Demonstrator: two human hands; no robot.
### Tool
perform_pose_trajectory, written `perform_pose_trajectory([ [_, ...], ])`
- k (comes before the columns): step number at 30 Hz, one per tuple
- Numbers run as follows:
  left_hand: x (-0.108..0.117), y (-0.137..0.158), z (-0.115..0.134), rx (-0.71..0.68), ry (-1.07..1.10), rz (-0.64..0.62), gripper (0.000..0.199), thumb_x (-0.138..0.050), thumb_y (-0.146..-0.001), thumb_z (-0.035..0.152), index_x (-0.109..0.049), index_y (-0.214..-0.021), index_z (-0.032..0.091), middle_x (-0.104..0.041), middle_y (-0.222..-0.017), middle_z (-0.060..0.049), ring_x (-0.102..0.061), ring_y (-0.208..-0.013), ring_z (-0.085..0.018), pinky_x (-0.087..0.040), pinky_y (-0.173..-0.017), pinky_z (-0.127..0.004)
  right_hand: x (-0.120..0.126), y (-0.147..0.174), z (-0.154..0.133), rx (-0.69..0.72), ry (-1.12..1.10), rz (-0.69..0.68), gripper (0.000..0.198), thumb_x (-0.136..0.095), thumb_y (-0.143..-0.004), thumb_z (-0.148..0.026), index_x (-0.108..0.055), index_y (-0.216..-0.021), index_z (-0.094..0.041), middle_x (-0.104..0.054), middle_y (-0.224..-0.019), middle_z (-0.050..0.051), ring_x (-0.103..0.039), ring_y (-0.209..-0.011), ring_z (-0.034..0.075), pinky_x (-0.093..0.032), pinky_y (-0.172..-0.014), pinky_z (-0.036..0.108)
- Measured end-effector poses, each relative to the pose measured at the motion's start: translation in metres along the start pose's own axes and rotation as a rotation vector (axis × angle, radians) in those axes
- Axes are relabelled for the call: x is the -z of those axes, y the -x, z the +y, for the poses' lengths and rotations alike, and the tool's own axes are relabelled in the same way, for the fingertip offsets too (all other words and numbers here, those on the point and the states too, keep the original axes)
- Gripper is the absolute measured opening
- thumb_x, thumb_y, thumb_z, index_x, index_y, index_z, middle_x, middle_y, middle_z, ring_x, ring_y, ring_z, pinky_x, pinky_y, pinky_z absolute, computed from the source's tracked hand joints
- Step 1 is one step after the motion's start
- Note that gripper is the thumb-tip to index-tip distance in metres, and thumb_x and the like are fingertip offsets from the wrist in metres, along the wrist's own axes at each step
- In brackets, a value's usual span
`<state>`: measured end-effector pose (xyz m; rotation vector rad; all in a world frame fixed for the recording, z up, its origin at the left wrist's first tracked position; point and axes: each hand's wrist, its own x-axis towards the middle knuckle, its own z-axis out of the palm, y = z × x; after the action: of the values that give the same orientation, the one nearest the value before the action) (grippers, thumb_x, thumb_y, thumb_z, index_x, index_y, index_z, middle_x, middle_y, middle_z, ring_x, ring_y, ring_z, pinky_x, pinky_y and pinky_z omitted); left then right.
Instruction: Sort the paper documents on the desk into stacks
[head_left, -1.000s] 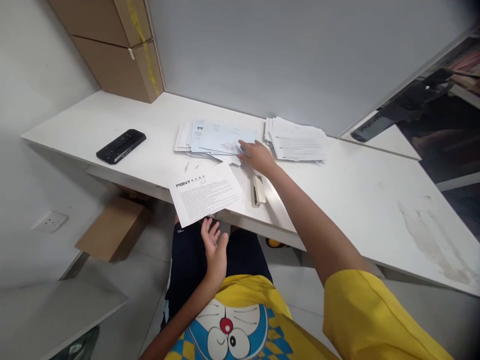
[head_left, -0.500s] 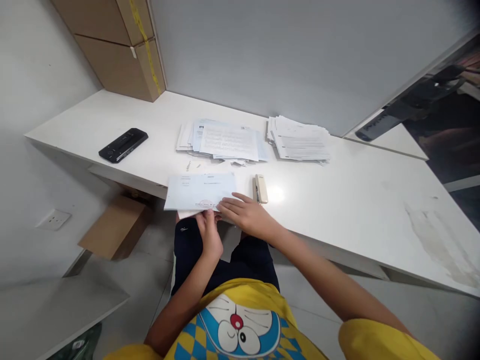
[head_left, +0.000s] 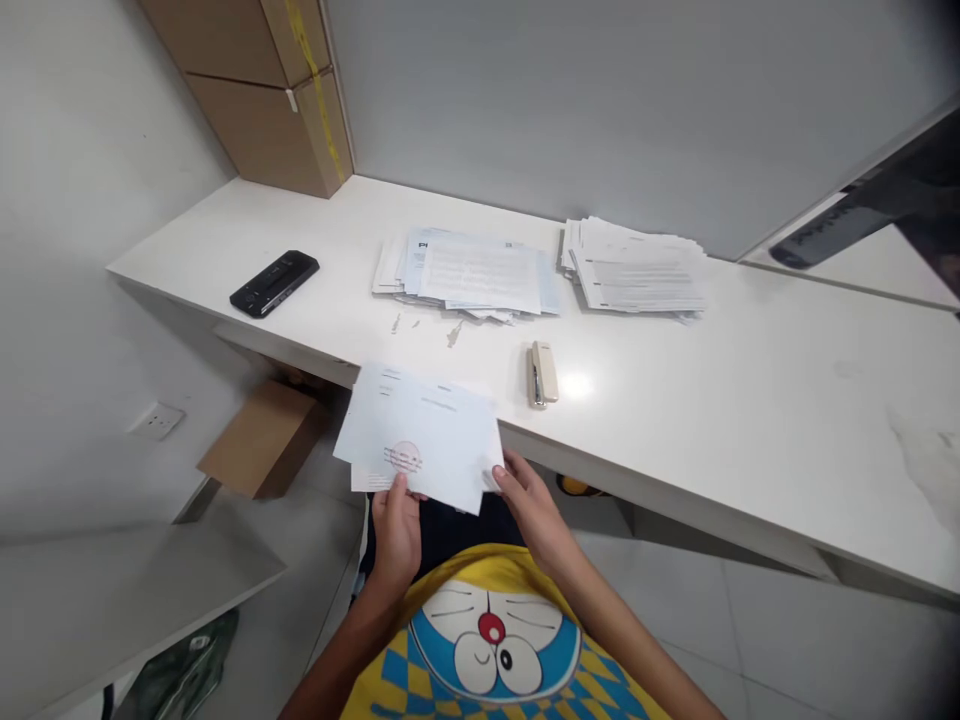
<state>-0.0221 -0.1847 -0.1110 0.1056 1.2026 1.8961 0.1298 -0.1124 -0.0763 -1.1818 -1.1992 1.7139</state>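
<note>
Over my lap, at the table's front edge, I hold a few paper sheets (head_left: 435,430); the top one is pale blue with a round red stamp, and a white one pokes out askew beneath. My left hand (head_left: 397,525) pinches their near edge, thumb on top and fingers under. At the right edge my right hand (head_left: 529,500) grips them between thumb and fingers. A beige stapler (head_left: 543,374) stands on the table just beyond my right hand. Farther back lie a pile of white and bluish papers (head_left: 476,275) and a second paper stack (head_left: 637,268).
A black phone (head_left: 275,283) lies on the white table (head_left: 765,400) at the left. Cardboard boxes (head_left: 274,130) are stacked in the back left corner. Small paper scraps (head_left: 454,334) lie before the pile. Another carton (head_left: 259,440) sits below the table.
The sheets have come nearer my body, off the tabletop, and are tilted. My right hand has moved from lying over their corner to gripping their right edge. The view has shifted slightly.
</note>
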Motion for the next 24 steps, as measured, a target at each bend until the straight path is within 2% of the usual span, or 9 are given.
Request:
perform_pose_trajectory([
  [3, 0.002, 0.004, -0.011, 0.001, -0.088, -0.034, 0.055, -0.078, -0.078, 0.038, -0.063, -0.128, 0.020, -0.070, -0.120, -0.010, -0.063, -0.116, -0.026, -0.048, -0.102, -0.036, 0.013, -0.014, -0.013, 0.040, -0.010, -0.026, 0.050, -0.072, -0.080, -0.049, -0.065, -0.122, -0.025, -0.071, -0.121, 0.008, -0.063, -0.113, 0.031, -0.053, -0.094, 0.046],
  [5, -0.010, -0.003, -0.012, -0.090, -0.104, -0.061, 0.055, -0.078, -0.077, 0.042, -0.062, -0.126, 0.022, -0.071, -0.116, -0.009, -0.063, -0.115, -0.026, -0.047, -0.103, -0.038, 0.023, -0.028, -0.028, 0.170, 0.088, 0.083, 0.044, -0.074, -0.077, -0.049, -0.069, -0.114, -0.024, -0.073, -0.112, 0.007, -0.065, -0.107, 0.030, -0.053, -0.092, 0.045],
  [8, -0.037, -0.031, 0.000, -0.330, -0.116, -0.097, 0.055, -0.076, -0.077, 0.048, -0.059, -0.125, 0.024, -0.069, -0.115, -0.008, -0.063, -0.113, -0.025, -0.048, -0.102, -0.038, 0.034, -0.045, -0.051, 0.364, 0.174, 0.268, 0.038, -0.073, -0.077, -0.049, -0.070, -0.105, -0.022, -0.074, -0.103, 0.006, -0.066, -0.099, 0.027, -0.053, -0.087, 0.042],
  [11, -0.058, -0.064, 0.019, -0.492, -0.239, -0.083, 0.054, -0.080, -0.071, 0.052, -0.062, -0.110, 0.021, -0.069, -0.103, -0.007, -0.066, -0.105, -0.023, -0.049, -0.097, -0.036, 0.041, -0.047, -0.059, 0.494, 0.186, 0.483, 0.036, -0.071, -0.077, -0.052, -0.069, -0.096, -0.021, -0.073, -0.097, 0.008, -0.066, -0.094, 0.028, -0.053, -0.083, 0.042],
  [15, -0.070, -0.092, 0.029, -0.453, -0.476, -0.351, 0.049, -0.082, -0.068, 0.052, -0.063, -0.098, 0.019, -0.067, -0.098, -0.008, -0.064, -0.106, -0.024, -0.047, -0.099, -0.036, 0.057, -0.033, -0.039, 0.490, 0.227, 0.769, 0.034, -0.073, -0.072, -0.053, -0.068, -0.083, -0.021, -0.072, -0.082, 0.009, -0.066, -0.085, 0.031, -0.052, -0.078, 0.044],
  [17, -0.076, -0.095, 0.026, -0.427, -0.550, -0.468, 0.051, -0.079, -0.073, 0.051, -0.061, -0.110, 0.020, -0.066, -0.108, -0.010, -0.062, -0.112, -0.024, -0.046, -0.100, -0.035, 0.068, -0.026, -0.027, 0.435, 0.246, 0.784, 0.031, -0.074, -0.071, -0.052, -0.068, -0.076, -0.022, -0.070, -0.074, 0.008, -0.066, -0.081, 0.031, -0.053, -0.075, 0.044],
  [20, -0.086, -0.091, 0.020, -0.447, -0.555, -0.510, 0.068, -0.074, -0.079, 0.051, -0.046, -0.136, 0.025, -0.060, -0.125, -0.013, -0.060, -0.117, -0.023, -0.045, -0.101, -0.037, 0.080, -0.020, -0.020, 0.436, 0.200, 0.746, 0.032, -0.071, -0.074, -0.053, -0.067, -0.081, -0.022, -0.071, -0.077, 0.007, -0.067, -0.086, 0.031, -0.053, -0.078, 0.045],
  [22, -0.093, -0.087, 0.019, -0.469, -0.570, -0.542, 0.070, -0.071, -0.083, 0.049, -0.041, -0.141, 0.025, -0.057, -0.130, -0.014, -0.057, -0.123, -0.025, -0.044, -0.104, -0.039, 0.084, -0.020, -0.022, 0.466, 0.156, 0.732, 0.034, -0.069, -0.076, -0.052, -0.067, -0.088, -0.021, -0.072, -0.084, 0.008, -0.066, -0.093, 0.030, -0.052, -0.084, 0.045],
  [24, -0.099, -0.086, 0.018, -0.507, -0.655, -0.604, 0.057, -0.068, -0.086, 0.047, -0.049, -0.136, 0.024, -0.059, -0.129, -0.014, -0.055, -0.126, -0.026, -0.043, -0.106, -0.042, 0.084, -0.024, -0.024, 0.478, 0.135, 0.697, 0.035, -0.070, -0.076, -0.050, -0.067, -0.093, -0.020, -0.072, -0.089, 0.009, -0.066, -0.095, 0.029, -0.051, -0.087, 0.045],
])
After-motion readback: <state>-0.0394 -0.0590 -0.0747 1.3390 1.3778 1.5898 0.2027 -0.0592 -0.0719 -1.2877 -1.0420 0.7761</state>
